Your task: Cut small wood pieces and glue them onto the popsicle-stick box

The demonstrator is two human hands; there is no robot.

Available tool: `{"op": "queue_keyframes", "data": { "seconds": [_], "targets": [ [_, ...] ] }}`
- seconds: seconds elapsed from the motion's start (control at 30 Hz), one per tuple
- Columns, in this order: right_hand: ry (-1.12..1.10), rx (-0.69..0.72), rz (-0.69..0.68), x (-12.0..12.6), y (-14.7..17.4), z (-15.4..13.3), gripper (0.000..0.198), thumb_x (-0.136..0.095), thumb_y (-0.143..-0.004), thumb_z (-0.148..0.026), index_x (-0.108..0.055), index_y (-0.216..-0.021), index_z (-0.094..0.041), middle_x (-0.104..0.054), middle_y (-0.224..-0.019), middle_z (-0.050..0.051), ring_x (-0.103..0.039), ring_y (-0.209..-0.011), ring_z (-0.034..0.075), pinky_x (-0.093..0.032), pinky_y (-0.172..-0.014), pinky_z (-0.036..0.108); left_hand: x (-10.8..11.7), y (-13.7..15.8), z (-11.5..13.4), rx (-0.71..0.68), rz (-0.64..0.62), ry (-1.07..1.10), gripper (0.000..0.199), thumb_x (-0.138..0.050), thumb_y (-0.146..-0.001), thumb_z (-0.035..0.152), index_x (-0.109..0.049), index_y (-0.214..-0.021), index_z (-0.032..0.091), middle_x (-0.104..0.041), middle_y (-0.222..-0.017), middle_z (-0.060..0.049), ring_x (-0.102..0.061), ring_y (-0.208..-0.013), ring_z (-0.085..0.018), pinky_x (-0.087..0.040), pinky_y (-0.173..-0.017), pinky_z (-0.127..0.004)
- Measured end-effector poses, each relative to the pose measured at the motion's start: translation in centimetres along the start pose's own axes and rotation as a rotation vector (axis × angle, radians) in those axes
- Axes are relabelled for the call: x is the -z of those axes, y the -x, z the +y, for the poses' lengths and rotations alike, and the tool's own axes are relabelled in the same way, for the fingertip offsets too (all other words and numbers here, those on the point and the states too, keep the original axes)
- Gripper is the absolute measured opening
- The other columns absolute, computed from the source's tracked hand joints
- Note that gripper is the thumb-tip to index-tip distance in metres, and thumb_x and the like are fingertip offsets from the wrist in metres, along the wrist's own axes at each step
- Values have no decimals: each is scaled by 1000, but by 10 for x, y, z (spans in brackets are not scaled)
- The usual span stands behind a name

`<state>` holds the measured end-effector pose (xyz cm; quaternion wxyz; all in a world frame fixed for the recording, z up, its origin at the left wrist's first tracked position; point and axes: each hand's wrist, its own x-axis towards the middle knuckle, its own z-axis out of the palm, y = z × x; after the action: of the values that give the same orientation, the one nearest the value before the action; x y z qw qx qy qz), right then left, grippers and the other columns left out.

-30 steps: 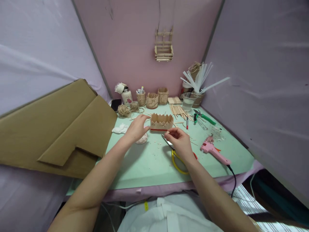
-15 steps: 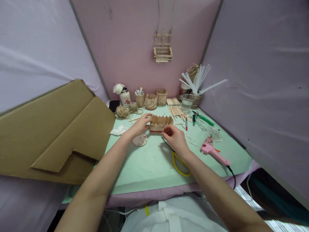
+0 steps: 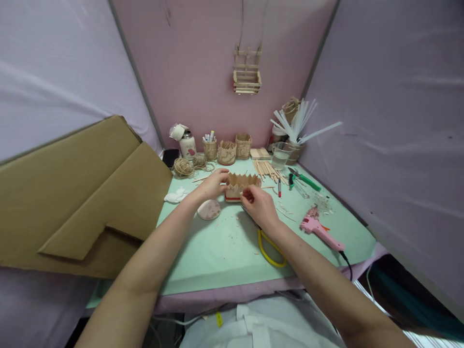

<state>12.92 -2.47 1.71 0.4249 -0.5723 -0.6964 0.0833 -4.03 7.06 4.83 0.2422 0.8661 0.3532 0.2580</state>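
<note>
A small box [image 3: 234, 193] with a zigzag top edge and a red line along its lower front stands on the table. My left hand [image 3: 216, 183] grips its left end, thumb in front and fingers at the rim. The fingertips of my right hand [image 3: 259, 203] are pinched together at the front wall. A tiny pale piece seems to show at those fingertips, too small to name. Below my right wrist lie scissors with yellow handles [image 3: 271, 250], their blades partly hidden by the hand. A pale spotted disc [image 3: 209, 210] lies left of the box.
Pink glue gun [image 3: 321, 229], green-handled pliers [image 3: 308, 181] and a red marker [image 3: 279, 188] lie at right. Behind are wooden sticks [image 3: 267, 169], a cup of water [image 3: 281, 155], twine balls [image 3: 183, 167] and small holders [image 3: 226, 153]. A large cardboard sheet [image 3: 90, 193] leans at left.
My right hand has shifted slightly left along the box's front, its fingertips still pinched. The left hand keeps its hold on the box. The whole view has moved a little.
</note>
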Motion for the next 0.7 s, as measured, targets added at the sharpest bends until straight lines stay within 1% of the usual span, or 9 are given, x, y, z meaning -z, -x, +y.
{"op": "queue_keyframes", "data": {
  "seconds": [0.1,0.17,0.23,0.3,0.47,0.7],
  "targets": [
    [37,6,-2,-3,-8,3,5,-49,-76,-21,-54,-77,-21,-59,-72,1,-53,-66,15,-36,-62,25,4,-12,-1,116,-73,171,5,-58,-68,18,-56,-71,15,-52,-107,-7,-55,-93,-18,-49,-83,-35],
    [59,10,-5,-5,-14,6,5,-49,-76,-21,-54,-78,-20,-59,-72,1,-52,-65,15,-36,-61,25,8,-17,-3,210,-123,323,8,-59,-67,20,-55,-72,15,-54,-96,-5,-57,-85,-16,-52,-75,-32],
    [81,18,-12,-8,-21,8,5,-48,-76,-20,-53,-78,-20,-59,-72,1,-52,-65,16,-36,-60,25,11,-21,-6,291,-155,451,11,-61,-67,22,-54,-73,16,-55,-89,-2,-57,-82,-14,-53,-73,-30],
    [103,31,-17,-11,-27,8,5,-48,-77,-20,-53,-78,-20,-59,-73,2,-52,-66,16,-35,-60,25,13,-23,-8,345,-184,533,14,-64,-66,22,-54,-75,17,-55,-85,-1,-57,-81,-13,-52,-74,-29],
    [171,57,-22,-20,-40,7,6,-47,-77,-19,-53,-77,-20,-59,-73,2,-51,-68,17,-33,-61,26,16,-30,-14,406,-203,594,16,-66,-66,20,-55,-77,17,-57,-82,-2,-59,-80,-14,-52,-71,-29],
    [254,46,-31,-28,-48,10,5,-48,-78,-20,-54,-80,-20,-60,-77,3,-52,-70,17,-34,-63,26,15,-35,-21,411,-172,607,19,-66,-68,25,-54,-81,17,-57,-82,-2,-59,-76,-13,-53,-71,-32]
  ]
}}
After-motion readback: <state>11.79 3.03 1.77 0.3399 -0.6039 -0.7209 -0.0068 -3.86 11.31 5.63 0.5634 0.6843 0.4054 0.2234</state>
